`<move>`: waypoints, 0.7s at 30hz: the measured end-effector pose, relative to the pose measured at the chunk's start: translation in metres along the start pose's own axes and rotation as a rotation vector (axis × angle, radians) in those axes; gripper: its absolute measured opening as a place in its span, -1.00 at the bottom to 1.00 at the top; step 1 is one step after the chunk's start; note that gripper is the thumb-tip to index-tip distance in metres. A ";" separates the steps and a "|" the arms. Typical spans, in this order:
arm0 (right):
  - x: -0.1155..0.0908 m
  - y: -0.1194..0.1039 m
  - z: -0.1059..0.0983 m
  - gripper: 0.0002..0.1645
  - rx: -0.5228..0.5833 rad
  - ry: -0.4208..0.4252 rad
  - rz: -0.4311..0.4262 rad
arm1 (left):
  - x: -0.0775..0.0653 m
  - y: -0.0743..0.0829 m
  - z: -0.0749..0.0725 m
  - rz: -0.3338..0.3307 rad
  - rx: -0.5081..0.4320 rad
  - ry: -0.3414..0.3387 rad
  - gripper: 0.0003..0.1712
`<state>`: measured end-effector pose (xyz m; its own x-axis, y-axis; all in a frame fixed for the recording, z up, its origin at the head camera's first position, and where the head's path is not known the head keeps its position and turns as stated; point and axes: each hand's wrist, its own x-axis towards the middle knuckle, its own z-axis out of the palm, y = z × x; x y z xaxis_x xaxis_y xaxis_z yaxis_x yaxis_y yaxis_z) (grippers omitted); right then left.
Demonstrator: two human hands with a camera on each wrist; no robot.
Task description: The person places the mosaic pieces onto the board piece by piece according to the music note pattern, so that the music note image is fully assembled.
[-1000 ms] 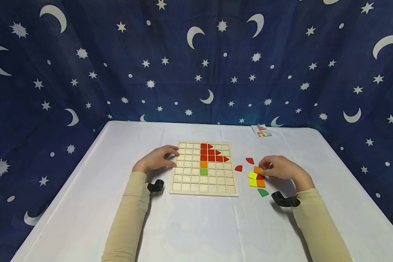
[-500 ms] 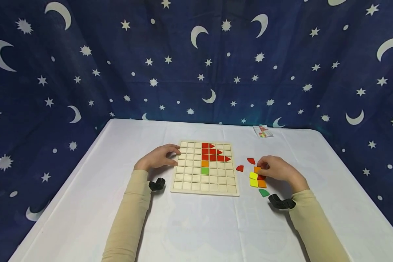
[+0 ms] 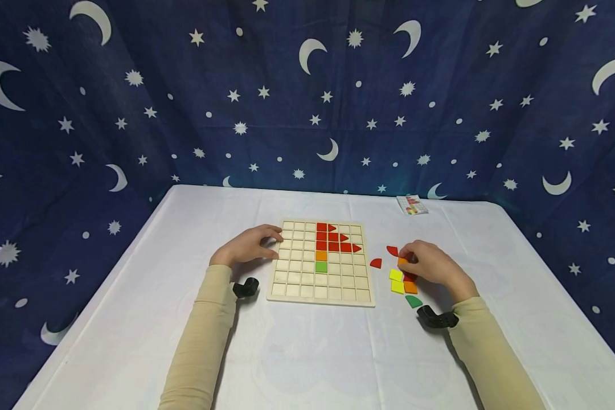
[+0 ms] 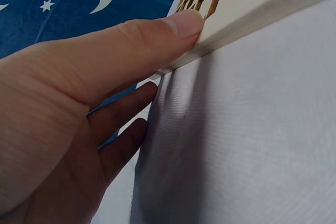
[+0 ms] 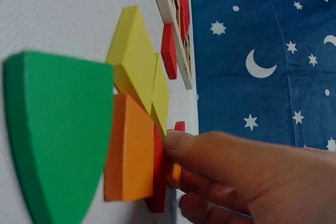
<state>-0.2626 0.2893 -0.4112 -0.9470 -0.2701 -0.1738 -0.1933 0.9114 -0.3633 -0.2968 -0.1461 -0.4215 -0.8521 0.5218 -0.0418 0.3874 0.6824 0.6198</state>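
A pale wooden grid board (image 3: pixel 293 279) lies mid-table, holding red squares (image 3: pixel 333 246), red triangles, an orange square (image 3: pixel 321 256) and a green square (image 3: pixel 321 266). My left hand (image 3: pixel 248 246) rests at its left edge; the left wrist view has the thumb (image 4: pixel 184 24) on the frame and the fingers loosely extended. Right of the board, my right hand (image 3: pixel 430 263) pinches an orange tile (image 3: pixel 402 262) between thumb and fingers, largely covered by them. Beside it lie yellow tiles (image 3: pixel 397 287), another orange tile (image 5: pixel 139 150) and a red piece (image 5: pixel 158 174), partly hidden.
A green quarter-round piece (image 3: pixel 413 301) lies in front of the tile cluster. Two red quarter-round pieces, one nearer the board (image 3: pixel 376 263) and one farther back (image 3: pixel 392 250), lie apart. A printed pattern card (image 3: pixel 412 205) sits at the table's back edge.
My right hand has shifted slightly left and back, and the orange tile at its fingertips now stands a little apart from the yellow tile. The left hand stays at the board's edge.
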 end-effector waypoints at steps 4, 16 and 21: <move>-0.002 -0.009 -0.001 -0.63 0.006 0.043 0.004 | -0.001 0.001 0.000 -0.006 -0.003 -0.005 -0.51; -0.003 -0.102 0.036 -0.71 -0.070 0.120 -0.398 | 0.001 0.000 0.003 0.001 0.006 -0.005 -0.52; 0.002 -0.129 0.049 -0.71 -0.131 0.098 -0.483 | 0.000 0.000 0.000 -0.003 0.006 0.001 -0.51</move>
<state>-0.2274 0.1558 -0.4095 -0.7600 -0.6457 0.0743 -0.6395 0.7226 -0.2626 -0.2966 -0.1463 -0.4219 -0.8536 0.5191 -0.0433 0.3865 0.6870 0.6154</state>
